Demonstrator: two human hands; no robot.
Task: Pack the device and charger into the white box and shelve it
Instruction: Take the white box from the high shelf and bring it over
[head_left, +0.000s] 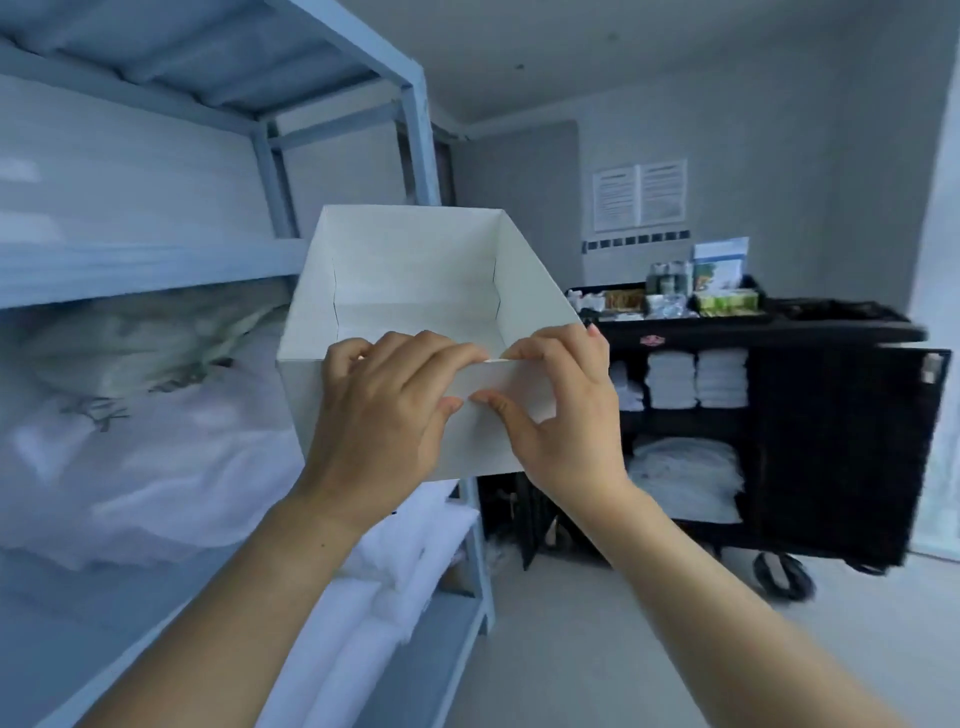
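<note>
Looks like a hotel linen room: metal shelving (415, 156) at 9 o'clock stuffed with white bedding (130, 457), black housekeeping cart (779, 415) at 3 o'clock carrying folded towels (696, 376).

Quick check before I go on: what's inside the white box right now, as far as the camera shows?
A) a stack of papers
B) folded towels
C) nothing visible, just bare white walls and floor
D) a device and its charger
C: the open white box shows only its bare inner walls and floor, while the left hand and right hand each pinch its near rim.
</note>
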